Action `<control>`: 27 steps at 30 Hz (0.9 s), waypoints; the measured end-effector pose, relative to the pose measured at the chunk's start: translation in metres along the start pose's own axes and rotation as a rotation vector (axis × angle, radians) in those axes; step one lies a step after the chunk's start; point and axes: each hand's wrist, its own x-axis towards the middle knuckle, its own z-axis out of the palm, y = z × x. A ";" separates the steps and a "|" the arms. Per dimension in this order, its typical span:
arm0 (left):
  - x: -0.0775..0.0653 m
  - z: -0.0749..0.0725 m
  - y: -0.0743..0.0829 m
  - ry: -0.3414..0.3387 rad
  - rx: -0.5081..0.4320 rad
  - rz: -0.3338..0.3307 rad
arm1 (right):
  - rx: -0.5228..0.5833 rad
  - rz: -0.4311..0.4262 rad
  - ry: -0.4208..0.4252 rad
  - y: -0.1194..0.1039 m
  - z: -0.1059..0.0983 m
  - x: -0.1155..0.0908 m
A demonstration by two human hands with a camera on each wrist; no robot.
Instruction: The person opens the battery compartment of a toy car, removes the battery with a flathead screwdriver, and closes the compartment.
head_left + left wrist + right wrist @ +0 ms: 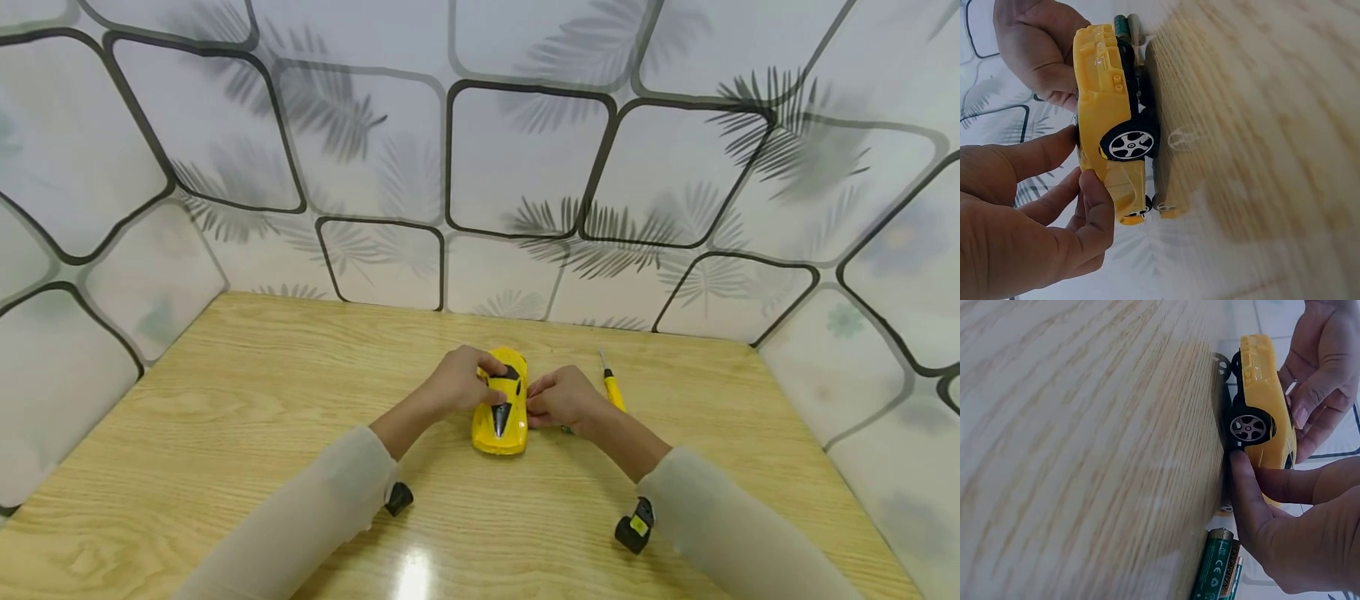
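A yellow toy car (500,429) with black windows stands on its wheels on the table, its silver-spoked wheel (1131,145) showing in the left wrist view. My left hand (463,382) grips the car from its left side, thumb and fingers on the roof and flank. At the car's right side is my right hand (566,398). In the right wrist view its thumb and a finger (1288,484) pinch the lower edge of the body just by a wheel. Green batteries (1213,565) lie beside my right hand, mostly hidden in the head view.
A screwdriver (613,392) with a yellow handle lies right of my right hand, tip pointing away. The wood-grain table (300,367) ends at a patterned cloth backdrop (525,158) behind and at both sides. Small black wrist cameras (633,527) hang at the sleeves.
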 end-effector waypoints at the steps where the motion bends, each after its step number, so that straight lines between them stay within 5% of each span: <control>1: 0.000 0.000 0.000 0.001 0.001 0.000 | -0.004 0.002 0.008 0.000 0.000 0.000; 17: -0.001 0.004 0.002 0.024 0.041 0.000 | 0.001 0.036 0.056 0.000 0.004 -0.001; 27: -0.007 0.000 0.007 0.028 0.072 0.006 | -0.029 -0.007 0.068 -0.001 -0.016 -0.017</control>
